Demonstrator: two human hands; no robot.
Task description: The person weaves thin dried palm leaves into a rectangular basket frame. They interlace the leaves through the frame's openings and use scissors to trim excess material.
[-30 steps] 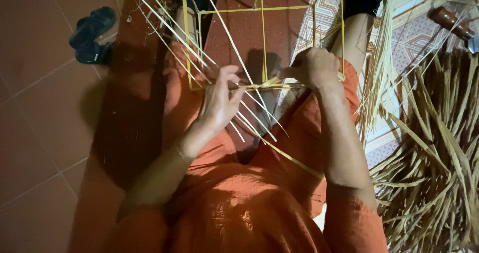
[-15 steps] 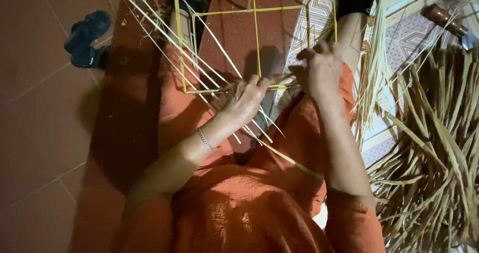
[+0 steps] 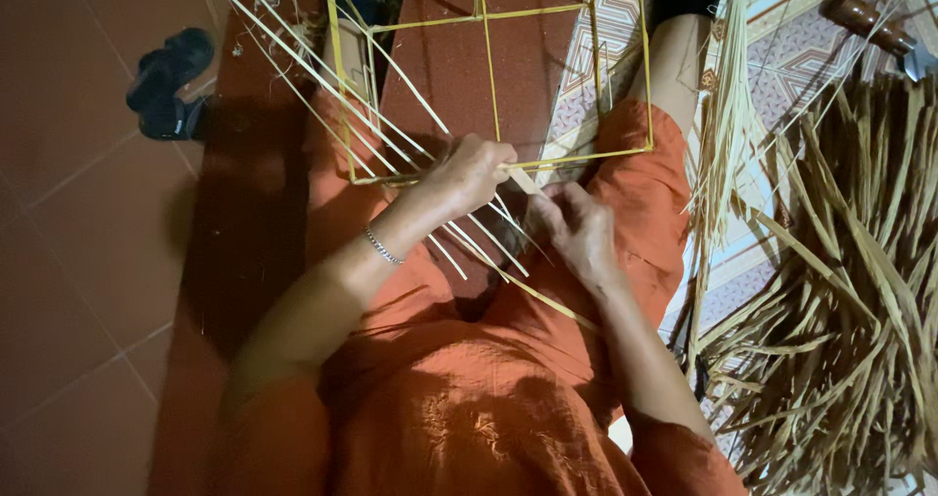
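Note:
A box-shaped frame of thin yellow bamboo sticks (image 3: 486, 86) rests on my lap over orange clothing. Several pale bamboo strips (image 3: 352, 95) run diagonally from the upper left down across its near bottom bar. My left hand (image 3: 467, 175), a thin bracelet on the wrist, is closed on that near bar where the strips cross it. Just right of it and slightly nearer to me, my right hand (image 3: 578, 227) pinches the end of a flat strip (image 3: 523, 179) against the bar.
A big heap of dried split strips (image 3: 840, 291) lies on a patterned mat to the right, with a hanging bundle (image 3: 728, 134) beside my knee. Dark sandals (image 3: 168, 84) sit on the red tile floor at left. A wooden-handled tool (image 3: 870, 27) lies at the top right.
My left hand moved right along the near bar and closed on it. My right hand dropped from the bar's right corner to just below the left hand. The view shifted, so the frame appears larger.

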